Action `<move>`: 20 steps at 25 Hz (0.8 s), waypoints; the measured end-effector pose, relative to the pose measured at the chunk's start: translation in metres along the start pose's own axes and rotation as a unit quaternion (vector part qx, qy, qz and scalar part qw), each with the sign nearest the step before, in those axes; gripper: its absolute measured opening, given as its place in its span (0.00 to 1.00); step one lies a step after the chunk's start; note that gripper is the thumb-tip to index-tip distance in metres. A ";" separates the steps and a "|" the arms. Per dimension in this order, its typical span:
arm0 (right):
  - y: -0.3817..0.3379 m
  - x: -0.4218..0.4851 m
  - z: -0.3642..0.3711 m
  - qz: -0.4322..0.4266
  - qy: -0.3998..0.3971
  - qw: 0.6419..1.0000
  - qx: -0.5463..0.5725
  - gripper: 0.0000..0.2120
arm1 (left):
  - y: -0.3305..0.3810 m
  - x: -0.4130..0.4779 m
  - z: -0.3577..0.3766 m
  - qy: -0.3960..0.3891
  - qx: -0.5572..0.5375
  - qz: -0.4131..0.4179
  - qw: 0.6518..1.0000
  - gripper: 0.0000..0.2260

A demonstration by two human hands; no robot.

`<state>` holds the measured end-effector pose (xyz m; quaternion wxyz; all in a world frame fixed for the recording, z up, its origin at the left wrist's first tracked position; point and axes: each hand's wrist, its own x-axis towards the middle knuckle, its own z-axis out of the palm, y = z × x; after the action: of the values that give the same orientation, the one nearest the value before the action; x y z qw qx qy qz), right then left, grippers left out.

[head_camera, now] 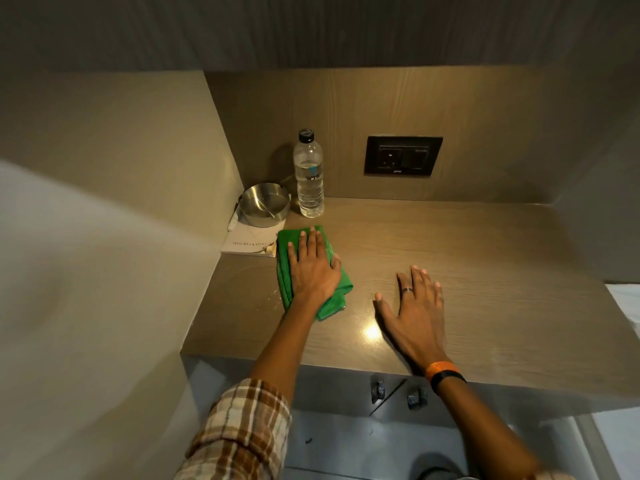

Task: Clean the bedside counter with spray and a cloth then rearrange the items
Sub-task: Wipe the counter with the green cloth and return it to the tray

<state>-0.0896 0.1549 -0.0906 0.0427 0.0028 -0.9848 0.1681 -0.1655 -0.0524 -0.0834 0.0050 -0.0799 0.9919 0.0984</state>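
Wood-grain counter (467, 258): left hand (313, 268) lies flat, pressing the folded green cloth (285, 271); right hand (415, 306) rests open, gripping nothing.

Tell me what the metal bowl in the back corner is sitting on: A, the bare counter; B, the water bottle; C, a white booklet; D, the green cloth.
C: the metal bowl rests on the white booklet, apart from the green cloth under the left hand.

A single wide-angle view is given from head height, aimed forward and steeply down onto the counter (467, 258). The back wall (485, 109) is faced squarely, the counter's front edge is held close below, and the frame's margins are bent.
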 end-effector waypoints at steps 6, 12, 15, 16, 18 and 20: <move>0.002 -0.004 -0.009 -0.014 -0.005 1.000 0.015 0.38 | -0.040 -0.100 0.008 -0.009 -0.002 0.185 0.983 0.30; 0.009 -0.005 -0.007 -0.035 0.006 0.999 0.021 0.37 | -0.107 -0.095 -0.016 0.046 0.009 0.009 0.999 0.30; 0.008 -0.004 -0.010 -0.030 0.004 1.000 -0.001 0.37 | -0.096 -0.097 -0.020 0.062 -0.002 -0.100 0.993 0.31; 0.004 -0.006 -0.010 -0.032 0.009 0.999 -0.017 0.36 | -0.089 -0.100 -0.020 0.060 -0.019 -0.136 0.989 0.32; -0.014 -0.014 -0.010 -0.052 0.031 0.998 -0.014 0.32 | -0.074 -0.109 -0.020 0.049 -0.059 -0.183 0.980 0.31; -0.057 -0.026 -0.006 -0.099 0.027 0.991 0.087 0.25 | -0.069 -0.116 -0.024 0.041 -0.113 -0.192 0.974 0.30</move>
<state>-0.0626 0.1025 -0.0687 0.0855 0.0996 -0.9598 0.2483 -0.0403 -0.1057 -0.0702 -0.0263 -0.2725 0.9399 0.2041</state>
